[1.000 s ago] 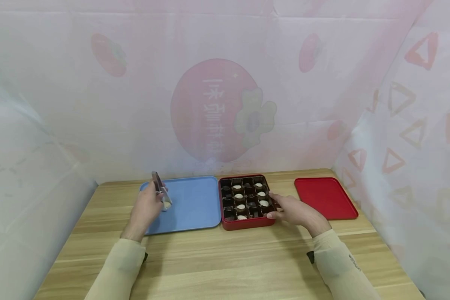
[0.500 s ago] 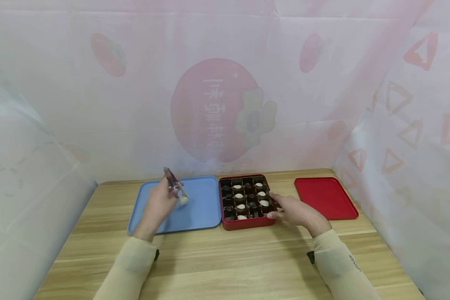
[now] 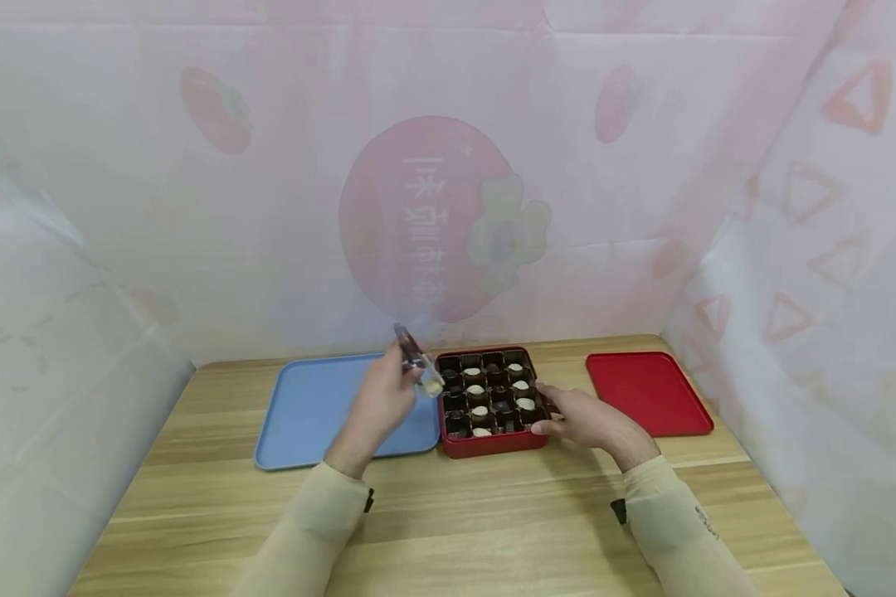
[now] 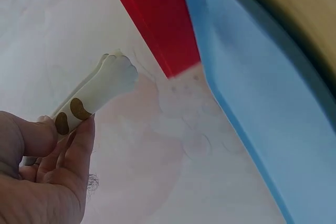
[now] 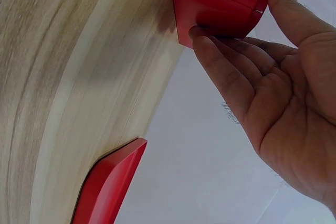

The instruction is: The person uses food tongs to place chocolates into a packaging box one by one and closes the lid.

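Note:
My left hand grips small tongs, with a pale round chocolate at their lower tips. They are over the blue tray's right side, by the left rim of a red box. In the left wrist view the tongs have a white, paw-shaped end with brown spots; the chocolate cannot be made out there. The box has dark dividers; several of its compartments hold white-topped chocolates and darker ones. My right hand holds the box at its right side, thumb near the front corner and fingers along the wall.
The blue tray lies on the wooden table, against the box's left side. A flat red lid lies to the right of the right hand. Printed pale sheets hang close behind and at both sides.
My left hand has lifted the chocolate off the blue tray with the tongs and carried it rightward to the box's left rim. The right hand has stayed at the box.

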Demonstrator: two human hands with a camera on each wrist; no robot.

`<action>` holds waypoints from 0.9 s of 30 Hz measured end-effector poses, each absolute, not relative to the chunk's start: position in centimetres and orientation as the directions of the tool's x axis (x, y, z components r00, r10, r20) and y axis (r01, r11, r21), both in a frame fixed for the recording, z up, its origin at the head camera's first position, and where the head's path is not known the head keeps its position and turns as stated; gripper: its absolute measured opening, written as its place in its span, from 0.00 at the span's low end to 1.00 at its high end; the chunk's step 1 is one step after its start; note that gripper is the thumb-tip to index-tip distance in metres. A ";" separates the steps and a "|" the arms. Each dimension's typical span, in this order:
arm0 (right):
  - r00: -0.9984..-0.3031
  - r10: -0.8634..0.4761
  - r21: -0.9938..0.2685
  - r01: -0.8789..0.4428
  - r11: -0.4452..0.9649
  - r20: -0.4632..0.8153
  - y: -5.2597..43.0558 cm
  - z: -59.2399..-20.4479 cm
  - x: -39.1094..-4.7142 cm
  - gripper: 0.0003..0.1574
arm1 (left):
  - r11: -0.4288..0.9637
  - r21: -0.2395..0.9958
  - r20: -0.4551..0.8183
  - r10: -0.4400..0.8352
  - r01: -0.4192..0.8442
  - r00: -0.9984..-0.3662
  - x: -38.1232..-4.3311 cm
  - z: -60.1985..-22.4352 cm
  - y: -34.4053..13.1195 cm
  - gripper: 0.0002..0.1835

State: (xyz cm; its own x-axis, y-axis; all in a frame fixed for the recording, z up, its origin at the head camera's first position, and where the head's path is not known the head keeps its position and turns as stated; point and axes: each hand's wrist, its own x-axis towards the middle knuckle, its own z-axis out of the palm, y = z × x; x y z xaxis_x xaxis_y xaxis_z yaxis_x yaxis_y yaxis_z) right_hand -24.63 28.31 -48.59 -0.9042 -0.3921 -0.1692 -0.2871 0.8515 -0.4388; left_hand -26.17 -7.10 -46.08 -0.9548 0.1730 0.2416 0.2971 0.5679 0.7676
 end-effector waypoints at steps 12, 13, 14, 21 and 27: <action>-0.904 -0.396 -0.439 -0.295 0.849 -0.158 28.3 -48.6 -24.7 0.57 | 0.498 0.790 0.258 0.261 0.359 -0.930 -25.0 -45.8 0.0 0.17; -0.905 -0.396 -0.439 -0.295 0.848 -0.156 28.3 -48.6 -24.7 0.57 | 0.490 0.793 0.257 0.267 0.361 -0.929 -24.9 -45.9 0.5 0.17; -0.904 -0.399 -0.435 -0.301 0.848 -0.153 28.4 -48.6 -24.7 0.57 | 0.486 0.796 0.255 0.274 0.362 -0.927 -24.8 -46.0 1.0 0.16; -0.902 -0.399 -0.452 -0.290 0.844 -0.166 28.7 -48.7 -24.8 0.59 | 0.427 0.817 0.270 0.308 0.387 -0.912 -24.7 -46.8 3.3 0.16; -0.891 -0.428 -0.478 -0.311 0.822 -0.155 28.9 -48.8 -24.9 0.58 | 0.373 0.829 0.300 0.333 0.417 -0.894 -24.7 -47.6 4.6 0.15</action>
